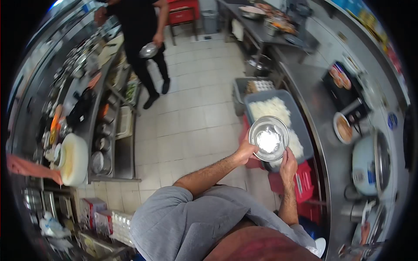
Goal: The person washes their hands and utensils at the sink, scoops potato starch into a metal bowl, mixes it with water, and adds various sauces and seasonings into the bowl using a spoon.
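The left hand [246, 152] is curled closed on the near-left rim of a metal bowl [260, 123]. The right hand [288, 164] has its fingers mostly folded at the near-right rim; whether it also grips a utensil, I cannot tell. The bowl sits between and just ahead of both hands. Below and beyond them is a gray tub [307, 145] of white food [271, 108]. Right of the right hand runs a steel tabletop [305, 78]; well ahead-left of the left hand stands a co-worker [138, 26].
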`<state>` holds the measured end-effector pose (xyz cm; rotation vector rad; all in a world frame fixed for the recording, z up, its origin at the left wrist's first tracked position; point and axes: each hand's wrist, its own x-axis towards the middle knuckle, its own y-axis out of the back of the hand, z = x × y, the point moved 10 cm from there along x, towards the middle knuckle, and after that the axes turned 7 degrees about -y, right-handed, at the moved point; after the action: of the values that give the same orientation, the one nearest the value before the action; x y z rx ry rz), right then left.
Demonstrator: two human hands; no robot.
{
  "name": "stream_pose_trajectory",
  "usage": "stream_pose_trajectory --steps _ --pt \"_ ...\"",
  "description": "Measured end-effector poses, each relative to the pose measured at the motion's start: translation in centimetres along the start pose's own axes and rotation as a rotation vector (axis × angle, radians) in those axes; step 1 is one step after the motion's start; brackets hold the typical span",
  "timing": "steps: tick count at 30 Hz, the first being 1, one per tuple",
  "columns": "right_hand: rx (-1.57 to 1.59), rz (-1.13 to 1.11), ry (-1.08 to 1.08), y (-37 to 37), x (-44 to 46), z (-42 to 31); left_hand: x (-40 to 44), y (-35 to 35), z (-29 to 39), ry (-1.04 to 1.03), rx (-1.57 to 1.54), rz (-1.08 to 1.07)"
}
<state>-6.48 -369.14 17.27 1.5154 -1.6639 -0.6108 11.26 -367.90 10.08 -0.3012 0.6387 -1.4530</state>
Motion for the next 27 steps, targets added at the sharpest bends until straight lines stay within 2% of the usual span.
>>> stream_pose_trajectory --steps 2,3,7,9,10,14,16,17,23,25,27 --pt "0.058 -0.042 0.058 -3.9 1.5 -5.0 0.6 5.7 2.5 0.034 -0.039 0.138" --pt "0.118 0.028 0.191 -4.8 2.1 -8.4 1.2 8.2 3.8 -0.004 -0.059 0.167" --pt "0.168 0.022 0.328 -11.1 6.8 -14.9 3.8 15.5 9.3 -0.149 -0.079 0.274" --pt "0.071 -0.177 0.372 -16.3 9.6 -16.9 6.1 19.1 10.6 -0.152 -0.11 0.315" --pt "0.081 -0.185 0.389 -17.8 10.8 -17.8 7.4 20.8 11.1 -0.139 -0.134 0.33" --pt "0.214 -0.234 0.298 -23.8 18.8 -21.2 12.7 26.1 16.8 -0.197 -0.08 0.405" --pt "0.326 -0.341 0.239 -27.3 22.9 -22.9 16.5 28.7 18.4 -0.16 -0.091 0.418" --pt "0.224 -0.308 0.291 -28.5 25.0 -24.2 17.8 29.3 20.4 -0.161 -0.079 0.406" --pt "0.374 -0.536 0.342 -37.5 36.5 -33.5 28.0 36.1 29.8 -0.235 -0.03 0.461" --pt "0.453 -0.607 0.281 -41.6 39.9 -35.7 31.7 38.5 32.7 -0.279 -0.077 0.492" --pt "0.505 -0.616 0.296 -44.9 43.3 -38.7 35.8 40.9 35.4 -0.285 -0.086 0.476"
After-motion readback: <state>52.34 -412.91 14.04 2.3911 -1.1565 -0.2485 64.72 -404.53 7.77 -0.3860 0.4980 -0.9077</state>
